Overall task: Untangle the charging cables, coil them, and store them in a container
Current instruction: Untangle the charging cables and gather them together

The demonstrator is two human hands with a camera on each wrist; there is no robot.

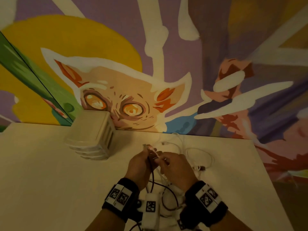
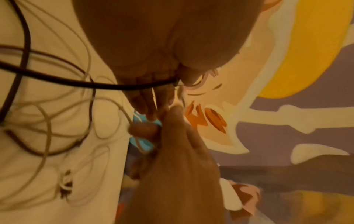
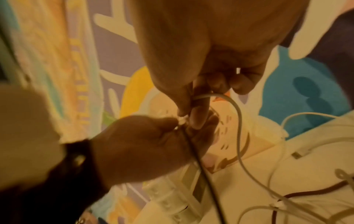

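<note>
Left of the container (image 1: 93,135), the white table (image 1: 41,172) runs bare out to its left edge. The container, a stack of pale lidded tubs, stands against the painted wall (image 1: 166,47) at the table's far edge.

Just right of the container and nearer the person, the 2 hands meet above the table. The left hand (image 1: 141,165) has its fingers curled round a dark cable (image 1: 152,179), pinching it near the plug; the cable hangs from the fist toward the wrists. The right hand (image 1: 175,165) pinches a white cable (image 3: 237,121) between thumb and forefinger, fingertips touching those of the left hand. Which plug belongs to which cable is hard to make out.

Farther right of the container, loose white cables (image 1: 196,152) loop across the table, tangled with dark loops near the wrists. The table's right edge lies beyond them. The wrist bands hide part of the tangle, and both wrist views are blurred.
</note>
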